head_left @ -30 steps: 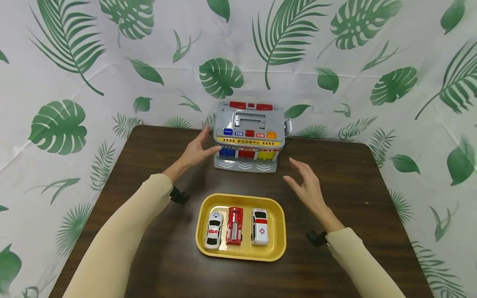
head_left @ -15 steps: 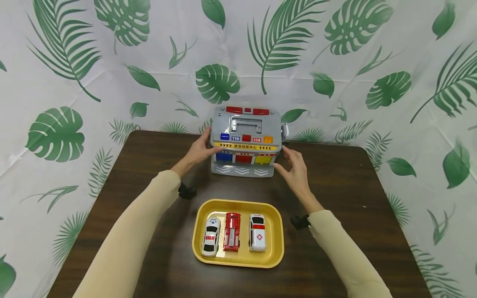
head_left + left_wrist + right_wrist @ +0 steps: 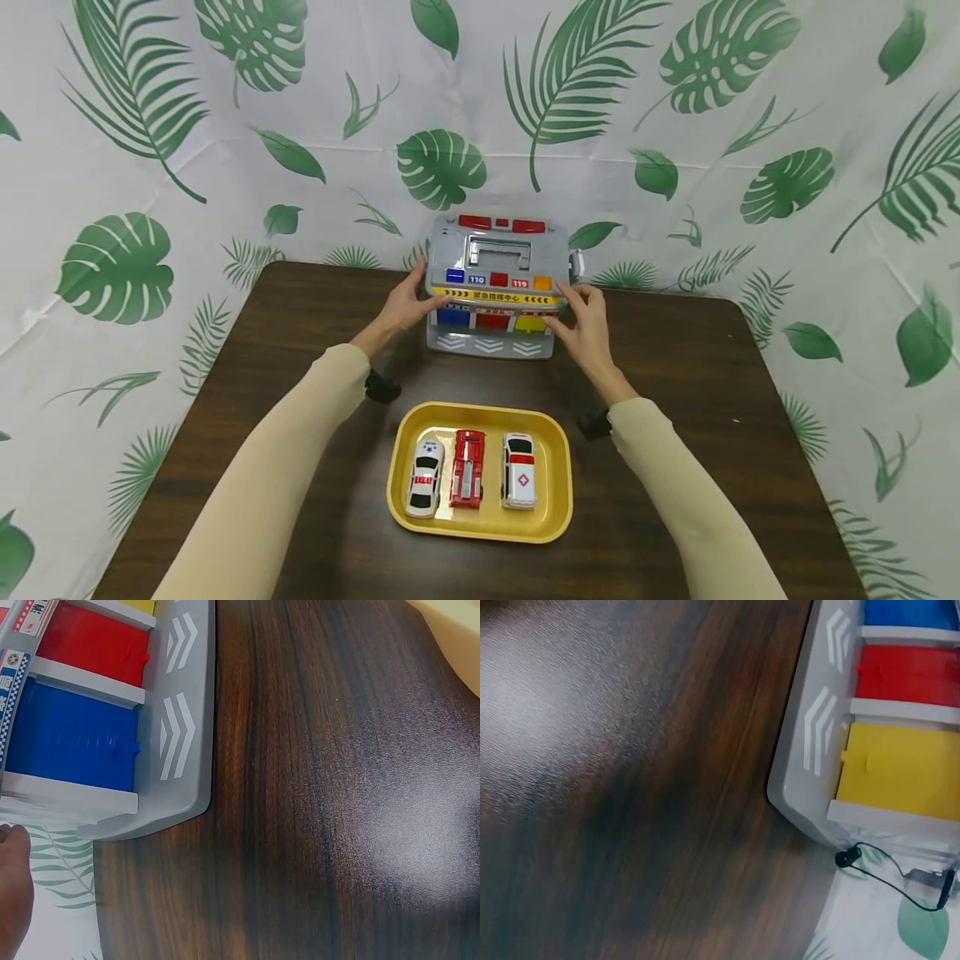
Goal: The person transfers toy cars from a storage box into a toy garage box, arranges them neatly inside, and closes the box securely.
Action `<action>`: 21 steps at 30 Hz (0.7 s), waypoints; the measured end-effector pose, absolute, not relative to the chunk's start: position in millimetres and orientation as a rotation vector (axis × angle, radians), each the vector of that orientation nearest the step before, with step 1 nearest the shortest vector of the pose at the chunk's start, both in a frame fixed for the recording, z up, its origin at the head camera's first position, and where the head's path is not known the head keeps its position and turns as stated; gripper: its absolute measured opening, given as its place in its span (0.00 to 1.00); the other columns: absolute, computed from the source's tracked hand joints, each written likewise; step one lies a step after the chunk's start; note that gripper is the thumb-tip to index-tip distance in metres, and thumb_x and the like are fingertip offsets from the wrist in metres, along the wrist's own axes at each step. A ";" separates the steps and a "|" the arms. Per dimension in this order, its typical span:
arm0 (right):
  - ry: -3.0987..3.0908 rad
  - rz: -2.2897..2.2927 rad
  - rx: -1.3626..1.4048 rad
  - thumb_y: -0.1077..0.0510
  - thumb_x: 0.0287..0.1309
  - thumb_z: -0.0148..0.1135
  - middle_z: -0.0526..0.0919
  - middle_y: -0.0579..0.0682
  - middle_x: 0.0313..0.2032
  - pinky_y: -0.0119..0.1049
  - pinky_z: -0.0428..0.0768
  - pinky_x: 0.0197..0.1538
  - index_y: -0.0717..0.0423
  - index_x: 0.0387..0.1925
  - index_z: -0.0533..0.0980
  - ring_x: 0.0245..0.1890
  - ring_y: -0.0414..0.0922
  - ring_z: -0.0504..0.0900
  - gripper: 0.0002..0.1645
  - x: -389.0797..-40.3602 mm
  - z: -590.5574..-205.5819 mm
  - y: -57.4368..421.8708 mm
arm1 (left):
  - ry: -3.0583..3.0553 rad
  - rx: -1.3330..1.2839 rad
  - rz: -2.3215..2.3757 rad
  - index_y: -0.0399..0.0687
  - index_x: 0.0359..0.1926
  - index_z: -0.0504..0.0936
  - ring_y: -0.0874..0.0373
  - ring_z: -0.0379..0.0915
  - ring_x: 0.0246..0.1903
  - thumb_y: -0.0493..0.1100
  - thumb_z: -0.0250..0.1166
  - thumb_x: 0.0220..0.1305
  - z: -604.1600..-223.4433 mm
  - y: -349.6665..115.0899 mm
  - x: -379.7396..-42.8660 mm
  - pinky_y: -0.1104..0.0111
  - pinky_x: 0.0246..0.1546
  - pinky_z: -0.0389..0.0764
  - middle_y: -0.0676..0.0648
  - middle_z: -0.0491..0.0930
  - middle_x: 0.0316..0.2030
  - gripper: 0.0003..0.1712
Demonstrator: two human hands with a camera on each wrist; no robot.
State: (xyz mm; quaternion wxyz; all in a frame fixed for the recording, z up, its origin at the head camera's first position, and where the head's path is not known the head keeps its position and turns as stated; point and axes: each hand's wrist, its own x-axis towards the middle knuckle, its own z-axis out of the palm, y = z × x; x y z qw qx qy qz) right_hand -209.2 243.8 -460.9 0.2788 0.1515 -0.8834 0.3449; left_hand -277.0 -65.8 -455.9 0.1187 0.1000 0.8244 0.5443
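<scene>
A grey toy rescue station stands at the table's back, with a carry handle on its roof. Its front has a blue door, a red door and a yellow door, all down. My left hand holds its left front corner, thumb across the yellow-striped edge and fingers along the side. With thumb and index finger, my right hand pinches the roof's right front corner, index finger by the orange button. Neither wrist view shows the right hand; some left fingers show at the left wrist view's edge.
Nearer me is a yellow tray with a white police car, a red fire truck and a white ambulance. A black cord hangs at the station's right side. A leaf-print cloth rises behind the table.
My right hand has moved left and inward from beside the station onto its right front corner. The left hand stays at the left corner. Tray and cars lie as before.
</scene>
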 end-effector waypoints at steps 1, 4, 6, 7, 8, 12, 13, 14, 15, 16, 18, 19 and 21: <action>-2.370 0.918 0.415 0.61 0.41 0.75 0.69 0.67 0.46 0.49 0.65 0.47 0.61 0.56 0.74 0.46 0.59 0.65 0.36 -211.6 -461.3 243.7 | 2.401 0.300 1.606 0.48 0.74 0.36 0.51 0.40 0.72 0.50 0.66 0.60 -456.6 -65.7 -277.7 0.59 0.70 0.50 0.45 0.41 0.74 0.55; -2.385 0.889 0.426 0.60 0.43 0.75 0.68 0.66 0.46 0.49 0.63 0.46 0.60 0.56 0.75 0.44 0.59 0.64 0.35 -216.9 -462.5 244.0 | 2.361 0.309 1.653 0.50 0.74 0.37 0.51 0.43 0.72 0.48 0.66 0.60 -457.5 -65.2 -278.5 0.60 0.69 0.53 0.45 0.43 0.74 0.54; -2.401 0.866 0.428 0.59 0.44 0.74 0.68 0.66 0.47 0.49 0.63 0.47 0.58 0.57 0.75 0.44 0.59 0.64 0.35 -219.2 -464.3 244.9 | 2.334 0.320 1.685 0.50 0.74 0.38 0.51 0.45 0.71 0.47 0.66 0.60 -458.3 -64.5 -279.4 0.61 0.69 0.54 0.45 0.44 0.73 0.54; -2.410 0.857 0.429 0.59 0.44 0.74 0.68 0.66 0.47 0.49 0.62 0.47 0.58 0.57 0.75 0.44 0.58 0.64 0.35 -219.9 -465.7 245.3 | 2.322 0.321 1.696 0.50 0.74 0.38 0.51 0.46 0.71 0.47 0.66 0.60 -458.6 -64.1 -279.0 0.61 0.69 0.55 0.45 0.46 0.73 0.53; -2.414 0.849 0.427 0.59 0.44 0.74 0.68 0.65 0.47 0.49 0.62 0.47 0.57 0.57 0.75 0.44 0.58 0.64 0.34 -220.3 -467.2 245.6 | 2.317 0.316 1.703 0.50 0.74 0.39 0.51 0.47 0.71 0.47 0.66 0.60 -459.0 -63.9 -278.7 0.61 0.69 0.55 0.45 0.46 0.73 0.53; -2.414 0.845 0.415 0.59 0.44 0.74 0.69 0.63 0.48 0.49 0.62 0.46 0.55 0.57 0.75 0.44 0.57 0.64 0.34 -221.2 -473.2 245.8 | 2.312 0.313 1.711 0.50 0.74 0.39 0.51 0.50 0.70 0.47 0.66 0.60 -461.2 -62.7 -279.2 0.62 0.68 0.57 0.44 0.49 0.72 0.53; -2.410 0.850 0.409 0.59 0.45 0.73 0.69 0.63 0.48 0.49 0.62 0.46 0.54 0.57 0.75 0.45 0.58 0.64 0.33 -221.6 -474.6 245.5 | 2.315 0.311 1.708 0.50 0.74 0.39 0.51 0.50 0.70 0.47 0.66 0.60 -461.4 -62.8 -279.2 0.62 0.67 0.58 0.43 0.50 0.72 0.53; -2.405 0.855 0.404 0.59 0.45 0.73 0.68 0.63 0.48 0.49 0.63 0.46 0.54 0.56 0.75 0.45 0.58 0.65 0.33 -221.8 -475.7 244.8 | 2.319 0.311 1.705 0.50 0.74 0.39 0.51 0.51 0.70 0.47 0.66 0.60 -461.5 -62.8 -279.3 0.62 0.67 0.58 0.43 0.50 0.72 0.53; -2.399 0.859 0.399 0.59 0.46 0.73 0.68 0.63 0.48 0.49 0.63 0.46 0.54 0.56 0.75 0.45 0.58 0.65 0.32 -222.1 -476.7 244.3 | 2.324 0.314 1.701 0.50 0.74 0.39 0.51 0.51 0.70 0.47 0.66 0.60 -461.5 -62.9 -279.3 0.62 0.67 0.59 0.43 0.50 0.72 0.53; -2.393 0.864 0.394 0.59 0.46 0.73 0.68 0.62 0.48 0.50 0.64 0.47 0.53 0.56 0.75 0.46 0.58 0.65 0.32 -222.5 -477.7 243.8 | 2.327 0.317 1.700 0.50 0.74 0.39 0.51 0.52 0.69 0.46 0.65 0.61 -461.8 -63.3 -279.6 0.62 0.67 0.59 0.43 0.50 0.72 0.53; -2.381 0.865 0.387 0.59 0.46 0.72 0.68 0.63 0.48 0.50 0.65 0.47 0.54 0.56 0.76 0.46 0.58 0.65 0.31 -223.8 -479.2 242.7 | 2.335 0.329 1.691 0.49 0.74 0.39 0.50 0.52 0.69 0.46 0.65 0.61 -461.3 -64.0 -280.1 0.61 0.67 0.59 0.43 0.51 0.72 0.52; -2.377 0.866 0.385 0.59 0.46 0.72 0.68 0.63 0.48 0.51 0.65 0.47 0.54 0.55 0.76 0.46 0.58 0.65 0.31 -224.5 -479.6 242.1 | 2.337 0.332 1.688 0.49 0.74 0.38 0.50 0.52 0.69 0.46 0.65 0.61 -460.9 -64.5 -280.4 0.61 0.67 0.59 0.43 0.51 0.72 0.52; -2.368 0.870 0.386 0.59 0.46 0.72 0.68 0.63 0.48 0.51 0.65 0.48 0.54 0.55 0.76 0.45 0.58 0.65 0.31 -225.9 -480.4 241.2 | 2.342 0.337 1.680 0.49 0.74 0.38 0.51 0.52 0.69 0.47 0.65 0.61 -459.8 -65.1 -281.0 0.61 0.67 0.59 0.43 0.51 0.72 0.52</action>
